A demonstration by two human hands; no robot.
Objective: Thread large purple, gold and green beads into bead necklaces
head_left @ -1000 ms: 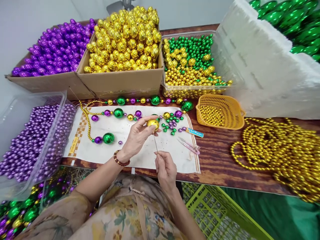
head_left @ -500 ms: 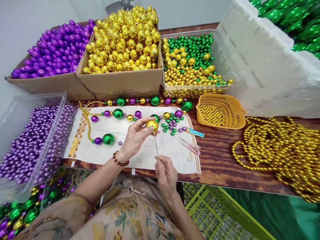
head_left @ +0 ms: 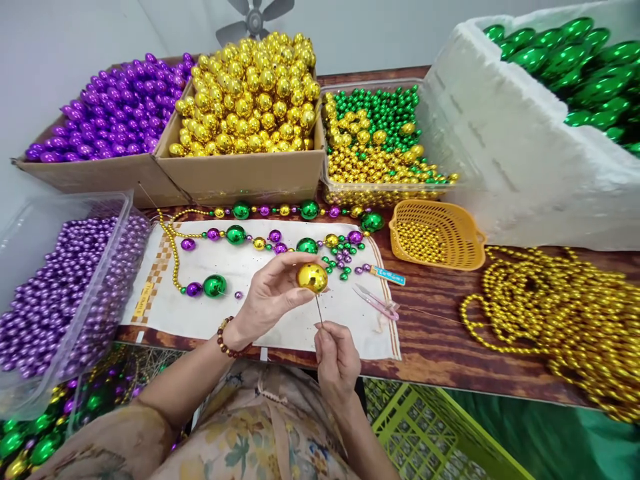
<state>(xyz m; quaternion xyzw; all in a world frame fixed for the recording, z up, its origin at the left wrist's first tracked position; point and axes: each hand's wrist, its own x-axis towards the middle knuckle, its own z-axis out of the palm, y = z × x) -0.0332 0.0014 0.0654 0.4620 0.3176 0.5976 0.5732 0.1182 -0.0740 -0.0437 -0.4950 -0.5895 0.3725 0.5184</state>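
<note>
Between the thumb and fingers of my left hand is a large shiny gold bead. My right hand pinches a thin needle, whose upper end meets the underside of the gold bead; whether it is inside the hole I cannot make out. Beneath both hands lies a white cloth. Beyond them runs a strung bead garland in green, purple and gold. Loose small green and purple beads lie just past the gold bead. Pink-handled scissors rest to the right.
Boxes of purple beads and gold beads stand at the back. A clear tub of green and gold beads adjoins them. An orange basket, gold bead strands and a foam box are at right; a purple-bead tub is left.
My left hand has turned the gold bead so more of it shows, and both hands sit slightly lower in view. The camera has tilted up a little.
</note>
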